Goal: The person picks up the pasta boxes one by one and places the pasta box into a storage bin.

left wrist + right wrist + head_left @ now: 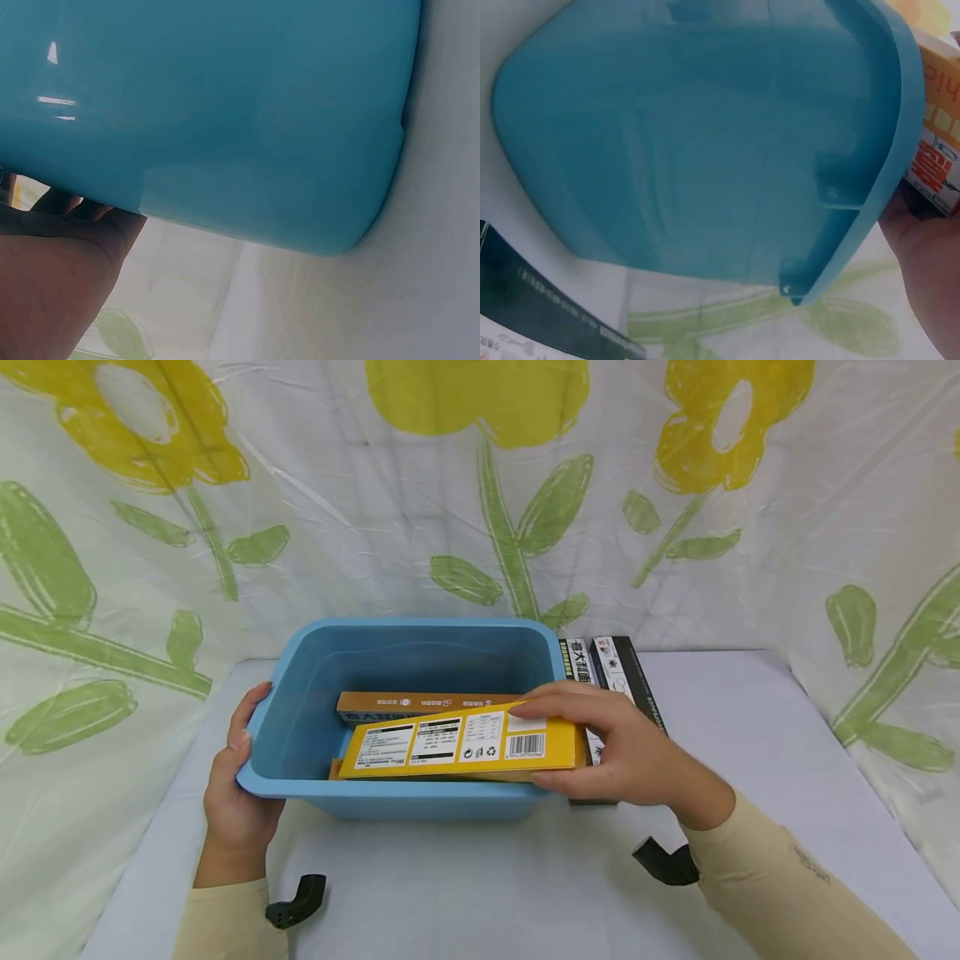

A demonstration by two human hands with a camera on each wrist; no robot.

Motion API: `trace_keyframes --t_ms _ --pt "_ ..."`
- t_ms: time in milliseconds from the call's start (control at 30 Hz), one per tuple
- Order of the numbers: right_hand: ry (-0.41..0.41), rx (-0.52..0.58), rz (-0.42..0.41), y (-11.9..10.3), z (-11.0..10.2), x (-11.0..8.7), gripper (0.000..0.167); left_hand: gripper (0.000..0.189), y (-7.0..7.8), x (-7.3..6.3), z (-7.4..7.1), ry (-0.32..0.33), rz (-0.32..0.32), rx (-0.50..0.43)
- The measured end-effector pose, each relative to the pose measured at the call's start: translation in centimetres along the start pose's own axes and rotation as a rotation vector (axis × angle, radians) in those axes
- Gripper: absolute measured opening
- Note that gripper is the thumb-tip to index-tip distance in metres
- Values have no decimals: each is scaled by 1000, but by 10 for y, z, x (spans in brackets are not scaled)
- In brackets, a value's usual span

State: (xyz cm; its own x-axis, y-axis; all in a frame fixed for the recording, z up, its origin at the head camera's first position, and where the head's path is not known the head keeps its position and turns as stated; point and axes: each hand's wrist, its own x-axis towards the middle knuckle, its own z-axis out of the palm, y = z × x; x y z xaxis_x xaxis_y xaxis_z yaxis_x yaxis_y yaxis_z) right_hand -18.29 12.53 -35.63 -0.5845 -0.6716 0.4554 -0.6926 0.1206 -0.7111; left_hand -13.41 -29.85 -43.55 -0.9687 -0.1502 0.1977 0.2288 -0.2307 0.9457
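A blue plastic bin (420,810) stands on the white table. My left hand (242,802) grips its rim at the left side, thumb over the edge; in the left wrist view that hand (64,277) is beside the bin's smooth outer wall (225,135). With my right hand (633,752) I hold the right end of a yellow cardboard box (461,743), fingers on top and thumb at the near side. This box has white label panels and a barcode, and it lies tilted across the bin's opening. Behind it, inside the bin, is an orange-brown box (408,701).
Right of the bin, two black-and-white boxes lie on the table: a dark-edged one (637,681) and one (576,660) partly hidden behind the rim. A white cloth (337,527) with painted flowers hangs behind. Black wrist mounts (296,902) stick out from both sleeves.
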Motion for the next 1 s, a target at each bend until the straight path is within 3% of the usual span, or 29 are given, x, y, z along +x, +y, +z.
trace_keyframes --t_ms 400,1000 --pt "-81 26 40 0 9 14 65 67 -2 1 -3 -19 14 -15" --pt "-142 -117 46 -9 22 31 57 67 -1 1 -1 -12 11 -13"
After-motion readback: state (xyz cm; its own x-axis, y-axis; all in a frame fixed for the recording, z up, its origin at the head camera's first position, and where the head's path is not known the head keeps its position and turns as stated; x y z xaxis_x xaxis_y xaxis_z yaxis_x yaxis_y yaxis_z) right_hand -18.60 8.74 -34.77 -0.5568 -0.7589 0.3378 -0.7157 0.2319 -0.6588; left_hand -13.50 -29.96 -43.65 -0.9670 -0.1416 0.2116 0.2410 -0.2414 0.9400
